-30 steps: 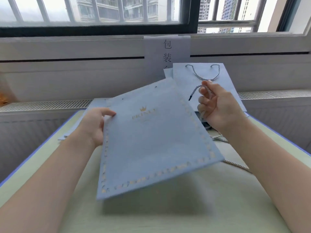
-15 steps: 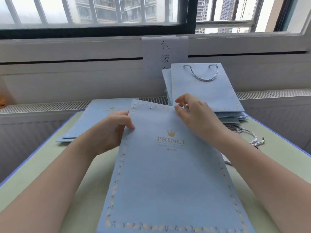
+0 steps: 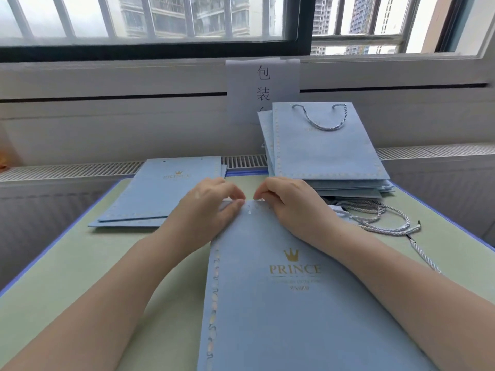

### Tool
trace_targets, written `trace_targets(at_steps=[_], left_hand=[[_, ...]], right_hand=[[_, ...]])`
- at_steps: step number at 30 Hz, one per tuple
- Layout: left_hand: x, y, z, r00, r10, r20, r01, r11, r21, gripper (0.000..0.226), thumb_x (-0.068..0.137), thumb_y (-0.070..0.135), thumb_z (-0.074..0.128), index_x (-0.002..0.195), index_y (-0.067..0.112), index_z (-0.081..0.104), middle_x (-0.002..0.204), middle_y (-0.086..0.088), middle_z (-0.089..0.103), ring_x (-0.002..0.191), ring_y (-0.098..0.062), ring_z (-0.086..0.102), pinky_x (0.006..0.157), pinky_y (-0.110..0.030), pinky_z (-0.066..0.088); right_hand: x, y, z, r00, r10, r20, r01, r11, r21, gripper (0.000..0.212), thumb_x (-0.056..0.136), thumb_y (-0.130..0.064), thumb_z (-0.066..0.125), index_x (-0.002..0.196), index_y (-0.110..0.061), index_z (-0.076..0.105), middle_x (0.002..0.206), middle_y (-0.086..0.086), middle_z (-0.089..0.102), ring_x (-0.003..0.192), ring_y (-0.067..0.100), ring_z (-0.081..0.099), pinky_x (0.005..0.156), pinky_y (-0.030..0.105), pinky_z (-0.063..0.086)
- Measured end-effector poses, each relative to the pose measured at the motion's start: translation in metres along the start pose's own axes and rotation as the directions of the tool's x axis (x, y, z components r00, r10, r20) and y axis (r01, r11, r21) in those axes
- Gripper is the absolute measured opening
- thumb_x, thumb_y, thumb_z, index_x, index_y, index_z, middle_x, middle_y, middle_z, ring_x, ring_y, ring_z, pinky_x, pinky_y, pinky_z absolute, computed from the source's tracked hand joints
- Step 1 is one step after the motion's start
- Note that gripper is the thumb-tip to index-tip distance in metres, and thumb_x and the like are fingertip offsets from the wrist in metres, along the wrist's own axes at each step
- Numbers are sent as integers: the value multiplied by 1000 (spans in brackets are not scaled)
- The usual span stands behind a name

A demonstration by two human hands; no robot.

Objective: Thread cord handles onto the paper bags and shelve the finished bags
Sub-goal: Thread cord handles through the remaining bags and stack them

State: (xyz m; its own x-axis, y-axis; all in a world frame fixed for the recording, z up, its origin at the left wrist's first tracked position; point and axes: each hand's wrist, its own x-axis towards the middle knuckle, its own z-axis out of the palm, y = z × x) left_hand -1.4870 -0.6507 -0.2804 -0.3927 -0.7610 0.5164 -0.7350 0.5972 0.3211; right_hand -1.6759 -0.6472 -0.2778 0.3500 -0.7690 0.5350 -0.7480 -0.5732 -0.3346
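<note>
A flat light-blue paper bag point(image 3: 289, 303) with a gold crown and "PRINCE" print lies on the table in front of me, its top edge pointing away. My left hand point(image 3: 209, 207) and my right hand point(image 3: 289, 204) meet at that top edge, and the fingertips of both pinch it near its small holes. Whether the right hand also holds a cord end is hidden by its fingers. Loose grey-white cords point(image 3: 380, 218) lie to the right of the bag.
A stack of blue bags without handles point(image 3: 160, 194) lies at the back left. A pile of finished bags point(image 3: 326, 151), the top one with a cord handle, leans against the sill at the back right. A paper sign point(image 3: 263, 81) hangs behind it. The green table point(image 3: 80, 277) has a blue edge.
The bag came down from the air and now lies flat on the table. My hands moved together to the middle of its top edge.
</note>
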Motion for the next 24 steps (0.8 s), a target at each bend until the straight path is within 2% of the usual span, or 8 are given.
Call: trace_targets(at_steps=[5,8,10,12,14,17,21,24], left_hand=[[-2,11,10,992,-65,106,70,997,-46,17,90,32,59,106,27,58,90,14,59,86,-8,55,79,-33,45],[-1,16,11,989,-149,16,149,964,-221,35,84,43,61,112,33,43,97,19,55,89,-4,54,73,-28,42],[-1,17,9,991,-135,-15,127,956,-263,30,83,44,63,109,40,49,89,24,56,81,3,53,70,-28,42],[-2,18,7,996,-94,9,92,950,-300,3,84,44,61,84,45,58,74,22,62,67,1,56,66,-31,44],[-3,21,7,994,-106,36,112,917,-383,19,89,37,56,71,35,61,62,11,65,56,-13,60,63,-33,49],[-2,22,7,995,-97,35,102,900,-425,27,98,15,47,79,29,59,53,6,62,47,-18,55,58,-26,48],[0,20,7,992,-116,50,126,872,-474,30,101,8,35,93,29,55,60,6,63,48,-13,55,50,-11,37],[-1,23,7,980,-171,104,199,788,-583,31,101,5,34,95,22,58,72,1,63,52,-9,57,49,-10,37]], right_hand=[[-3,-7,0,984,-113,-140,125,989,79,19,90,-6,49,96,-15,65,80,-5,68,74,18,64,67,38,50],[-5,-16,0,965,-205,-165,227,965,131,17,90,-4,50,94,-13,64,78,-8,67,68,12,61,61,37,50],[-5,-20,0,959,-231,-167,258,951,169,20,89,1,48,92,-11,64,81,-6,68,71,12,62,62,37,50],[-6,-21,-2,959,-217,-183,253,945,207,27,86,2,41,91,-10,63,79,-3,67,73,14,63,64,37,50],[-4,-18,-3,959,-145,-243,204,950,235,31,82,6,38,90,-10,63,73,-2,63,69,13,61,63,35,50],[-2,-9,-4,954,-28,-299,103,966,237,31,85,12,46,93,-12,64,71,-5,59,66,8,55,63,27,48],[0,-5,0,956,-37,-290,86,983,159,18,90,-2,50,96,-12,64,82,-3,61,75,10,56,69,30,48],[-1,-8,8,977,-140,-158,156,984,90,21,88,-22,54,104,-12,62,99,-2,60,92,15,57,82,34,47]])
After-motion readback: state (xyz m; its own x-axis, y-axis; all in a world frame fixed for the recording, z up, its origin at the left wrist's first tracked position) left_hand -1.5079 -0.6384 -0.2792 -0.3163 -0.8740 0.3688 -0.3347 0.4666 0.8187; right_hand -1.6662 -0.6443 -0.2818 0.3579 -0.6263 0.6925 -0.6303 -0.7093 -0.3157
